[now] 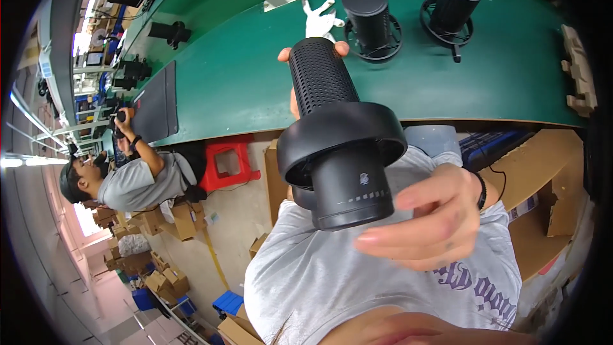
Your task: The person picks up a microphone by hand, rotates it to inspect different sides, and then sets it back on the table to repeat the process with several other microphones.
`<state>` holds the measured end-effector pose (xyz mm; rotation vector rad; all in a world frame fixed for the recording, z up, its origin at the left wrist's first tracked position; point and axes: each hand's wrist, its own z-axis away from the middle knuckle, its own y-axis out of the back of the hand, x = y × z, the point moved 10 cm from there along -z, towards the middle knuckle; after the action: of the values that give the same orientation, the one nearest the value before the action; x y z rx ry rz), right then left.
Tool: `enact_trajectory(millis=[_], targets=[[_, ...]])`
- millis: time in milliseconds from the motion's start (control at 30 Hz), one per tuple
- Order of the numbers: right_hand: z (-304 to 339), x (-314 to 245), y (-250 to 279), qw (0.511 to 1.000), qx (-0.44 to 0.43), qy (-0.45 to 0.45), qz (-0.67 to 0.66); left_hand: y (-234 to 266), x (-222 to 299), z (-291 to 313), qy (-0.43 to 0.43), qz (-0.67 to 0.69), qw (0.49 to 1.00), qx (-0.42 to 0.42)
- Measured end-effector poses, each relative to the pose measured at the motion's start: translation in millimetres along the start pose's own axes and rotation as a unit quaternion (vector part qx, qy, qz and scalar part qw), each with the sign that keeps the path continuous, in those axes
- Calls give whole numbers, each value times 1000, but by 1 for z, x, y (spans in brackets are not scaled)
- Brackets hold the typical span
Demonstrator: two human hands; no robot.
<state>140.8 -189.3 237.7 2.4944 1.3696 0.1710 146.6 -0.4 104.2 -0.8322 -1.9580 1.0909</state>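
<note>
A black microphone (348, 182) with a perforated mesh barrel and a wide ring-shaped shock mount (341, 131) is held up before my chest, base end toward me. My left hand (294, 102) is closed round the mesh barrel from behind; only fingertips and a bit of the hand show past it. Beside the base, my right hand (440, 220) has its fingers stretched out and apart, holding nothing. One of its fingertips is very near the base's edge; whether they touch, I cannot tell.
Two more black microphones, a left one (367, 22) and a right one (454, 3), stand in ring mounts on the green bench (242, 99). Near them lies a white glove (318, 20). Cardboard boxes (543, 172), a red stool (233, 166) and a co-worker (137, 179) are around.
</note>
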Motion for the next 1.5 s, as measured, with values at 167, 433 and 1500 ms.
enact_trajectory(millis=[167, 433, 1500], targets=[[12, 24, 20, 987, 93, -95, -90, -11, 6, 1, -9, 84, 995, -55], [43, 58, 40, 939, 161, -258, -164, -7, 15, 0, -15, 174, 983, -56], [79, 86, -5, 887, 98, -442, -92, 41, 56, 37, -184, -104, 919, 333]])
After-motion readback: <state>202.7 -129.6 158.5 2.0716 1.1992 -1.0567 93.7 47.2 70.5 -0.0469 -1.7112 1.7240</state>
